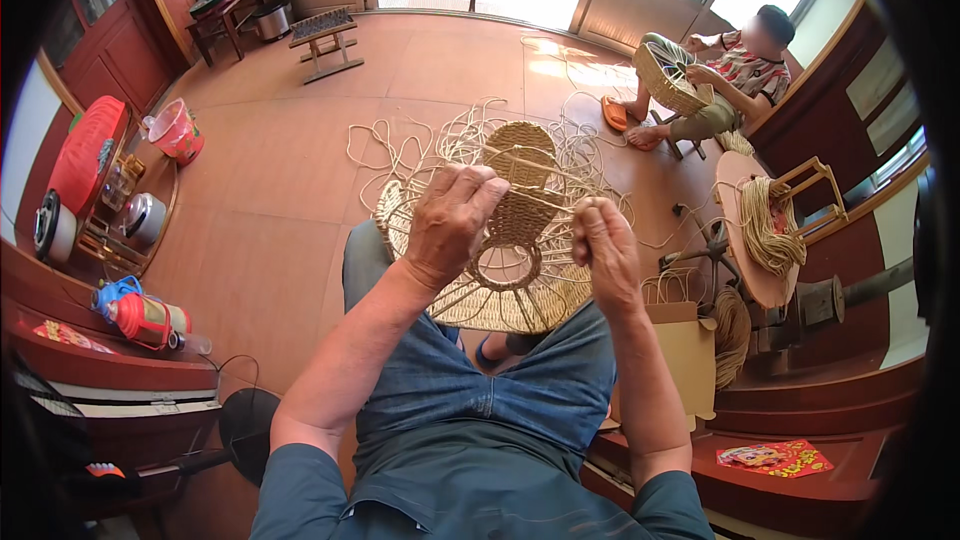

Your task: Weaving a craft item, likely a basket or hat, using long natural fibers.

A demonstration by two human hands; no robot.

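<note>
Over the woven basket (562,302), both hands (450,218) (610,252) hover apart — pinching cord (540,197)

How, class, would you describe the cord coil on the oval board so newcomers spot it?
In the picture's right half, below the seated co-worker, find the pinkish oval board. The pale cord coil drapes over it; the browner bundle sits lower down, off the board.

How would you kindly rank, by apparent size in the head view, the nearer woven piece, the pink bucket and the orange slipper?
1. Nearer woven piece, clearly largest
2. Pink bucket
3. Orange slipper
</note>
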